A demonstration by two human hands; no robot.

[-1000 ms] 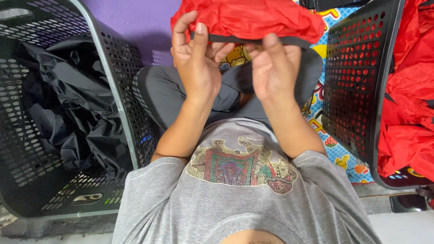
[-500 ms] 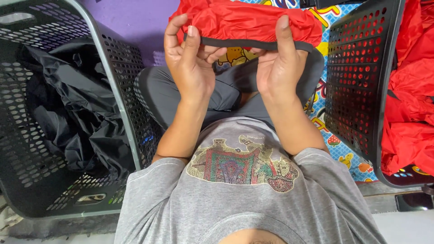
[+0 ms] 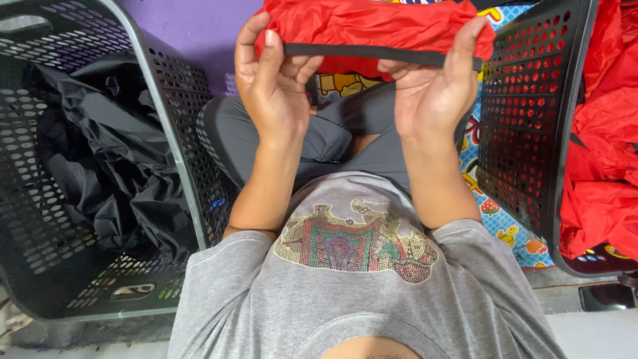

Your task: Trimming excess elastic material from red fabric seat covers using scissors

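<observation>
- Your left hand is raised in front of you, its fingers curled shut over the left end of the crumpled red fabric garment; the thumb presses on the garment's black elastic band
- Your right hand mirrors it on the other side; its fingers are closed on the right end of the same band, so the band runs taut and nearly level between your two hands
- The red garment sits bunched above the band, held up in the air over your lap, at the top of the view and between the two baskets; its upper edge runs out of frame
- To your left stands a large grey perforated plastic laundry basket, tilted towards you; inside it lies a heap of shiny black fabric
- To your right stands a black perforated plastic basket, with more loose red fabric piled inside it
- You sit cross-legged in grey trousers and a grey T-shirt with a beaded patch; under your legs lies a blue mat with bright cartoon prints
- Behind the left basket the purple wall shows
</observation>
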